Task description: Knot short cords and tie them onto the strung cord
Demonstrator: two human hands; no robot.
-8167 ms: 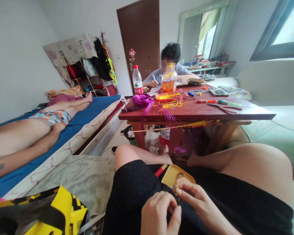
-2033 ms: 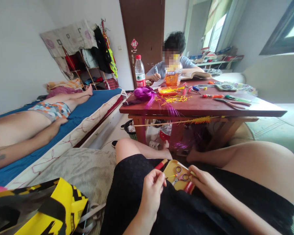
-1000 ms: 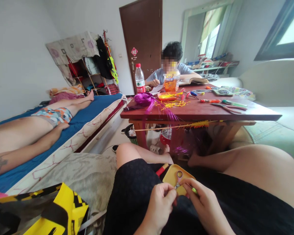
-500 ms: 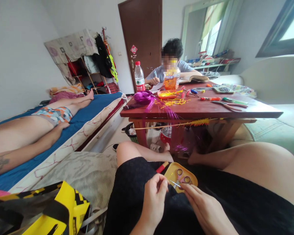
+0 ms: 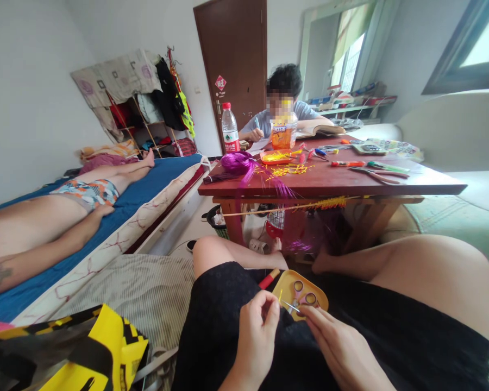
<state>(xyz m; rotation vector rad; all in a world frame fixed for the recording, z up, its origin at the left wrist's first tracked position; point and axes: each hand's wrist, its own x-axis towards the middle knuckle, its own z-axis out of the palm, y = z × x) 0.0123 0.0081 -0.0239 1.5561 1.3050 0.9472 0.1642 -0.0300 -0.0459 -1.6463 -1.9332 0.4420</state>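
Note:
My left hand [image 5: 257,328] is closed in a pinch above my lap, thumb against forefinger. A short thin yellow strand [image 5: 281,296] sticks up from those fingertips. My right hand [image 5: 336,336] is closed on a slim pointed metal tool [image 5: 292,307], its tip directed left, close to the strand. I cannot tell whether the tip touches the strand. Just beyond my hands, a yellow tray [image 5: 321,297] rests on my lap with pink-handled scissors [image 5: 298,289] in it. Beside the tray lies a red stick-like piece with a tan end [image 5: 268,279].
Ahead stands a red-brown table [image 5: 334,183] bearing purple fibres [image 5: 237,162], yellow strands [image 5: 287,171], pliers [image 5: 378,175] and a red-capped bottle [image 5: 229,130]. Another person [image 5: 285,89] writes behind it. Someone lies on the bed [image 5: 146,190] at left. A yellow-black bag [image 5: 118,345] sits near my left side.
The yellow strand now stands up clearly from my left fingertips, where it was scarcely visible before. Both hands stay in nearly the same place. The view has shifted slightly.

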